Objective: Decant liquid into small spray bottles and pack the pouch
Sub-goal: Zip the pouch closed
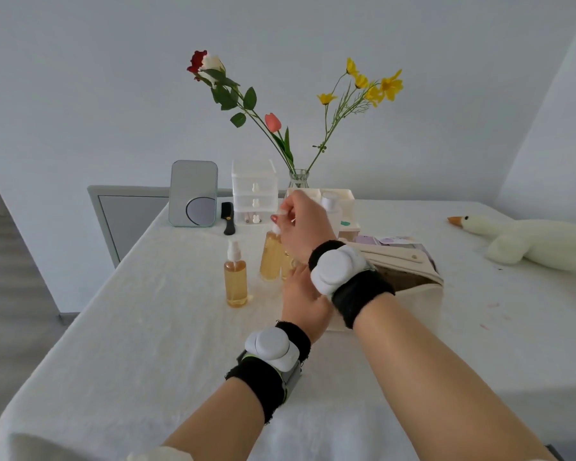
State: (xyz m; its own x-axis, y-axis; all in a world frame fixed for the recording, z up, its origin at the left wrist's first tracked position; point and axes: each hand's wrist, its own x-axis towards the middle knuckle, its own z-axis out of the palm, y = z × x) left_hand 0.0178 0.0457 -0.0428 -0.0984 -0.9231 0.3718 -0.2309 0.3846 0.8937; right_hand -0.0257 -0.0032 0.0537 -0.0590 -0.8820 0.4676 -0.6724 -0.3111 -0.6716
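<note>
Upright, amber-filled bottle; right hand pinches cap

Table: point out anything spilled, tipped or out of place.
No spill shows. The free-standing spray bottle is upright, as is the amber bottle whose spray top the right hand pinches. Odd bits: faint reddish marks on the tablecloth at the right, and a plush goose lying there.

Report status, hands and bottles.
Right hand pinches amber spray bottle at its white top. Left hand at its base, grip hidden. Second bottle stands apart, filled. Pouch open.
</note>
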